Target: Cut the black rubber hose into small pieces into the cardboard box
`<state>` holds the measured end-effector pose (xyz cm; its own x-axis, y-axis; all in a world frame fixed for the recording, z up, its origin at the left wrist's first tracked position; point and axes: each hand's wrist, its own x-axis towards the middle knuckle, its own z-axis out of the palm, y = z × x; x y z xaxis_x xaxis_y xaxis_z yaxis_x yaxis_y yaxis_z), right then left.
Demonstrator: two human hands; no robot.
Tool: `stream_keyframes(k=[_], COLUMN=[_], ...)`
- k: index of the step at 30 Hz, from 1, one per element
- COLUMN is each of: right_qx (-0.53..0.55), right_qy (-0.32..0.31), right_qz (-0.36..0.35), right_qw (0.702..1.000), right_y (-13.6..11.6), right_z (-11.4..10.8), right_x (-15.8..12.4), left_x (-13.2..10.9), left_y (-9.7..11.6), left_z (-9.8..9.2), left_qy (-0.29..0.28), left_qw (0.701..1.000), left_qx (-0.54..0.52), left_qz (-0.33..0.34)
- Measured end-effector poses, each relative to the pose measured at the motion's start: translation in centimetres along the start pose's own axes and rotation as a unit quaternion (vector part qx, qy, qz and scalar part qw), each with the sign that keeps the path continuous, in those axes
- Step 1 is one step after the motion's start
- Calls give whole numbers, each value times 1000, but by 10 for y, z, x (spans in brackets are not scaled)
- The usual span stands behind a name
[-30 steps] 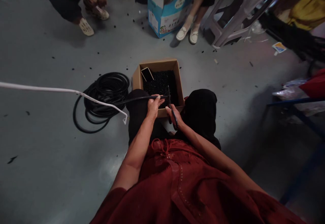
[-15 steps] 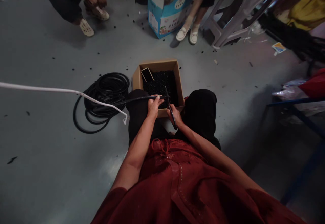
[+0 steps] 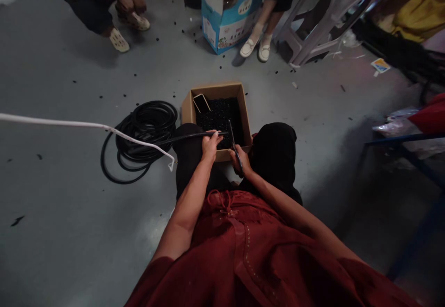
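My left hand (image 3: 210,146) is closed around a black corrugated tube (image 3: 189,136) near its free end, above a cardboard box (image 3: 187,110). From there the tube runs left over my knee to a loose coil (image 3: 144,121) on the floor. In my right hand (image 3: 241,158) is a pair of scissors (image 3: 232,135), blades pointing up and away from me at the tube's end. Whether the blades touch the tube is hard to tell. Many small black pieces (image 3: 222,112) fill the box, and a dark phone-like rectangle with a pale edge (image 3: 201,103) lies on them.
A white cord or rod (image 3: 132,136) crosses from the left above the coil. Beyond the box stand a blue and white carton (image 3: 217,24) and a grey plastic stool (image 3: 306,33). Two people's legs and feet are at the far side. Black scraps dot the floor.
The scissors have tilted and shifted slightly, with the tips a little farther right. My left hand and the tube stay almost in place.
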<state>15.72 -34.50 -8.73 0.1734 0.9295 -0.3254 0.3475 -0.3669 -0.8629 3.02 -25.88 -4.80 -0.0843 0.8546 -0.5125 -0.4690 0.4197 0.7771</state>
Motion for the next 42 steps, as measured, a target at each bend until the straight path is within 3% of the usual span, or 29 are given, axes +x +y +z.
stream_keyframes(k=[9,12,19,27,42], right_qx=[68,83,129,101,82], right_qy=[-63,-51,-55,-61,-65], right_qz=[72,79,42,3,15], right_qw=[993,992,989,993,994], right_y=[-4,-2,1,-6,-21], right_z=[-4,-3,2,7,11], right_x=[-21,-22,-20,-20,-11], left_x=[1,1,0,2,5], left_y=[0,0,0,0,-3], left_z=[0,0,-2,0,0], left_qy=[-8,-5,-11,-4,-13], left_qw=[1000,1000,1000,1000,1000], left_qx=[-11,-6,15,14,7], left_qz=[0,1,7,-2,-10])
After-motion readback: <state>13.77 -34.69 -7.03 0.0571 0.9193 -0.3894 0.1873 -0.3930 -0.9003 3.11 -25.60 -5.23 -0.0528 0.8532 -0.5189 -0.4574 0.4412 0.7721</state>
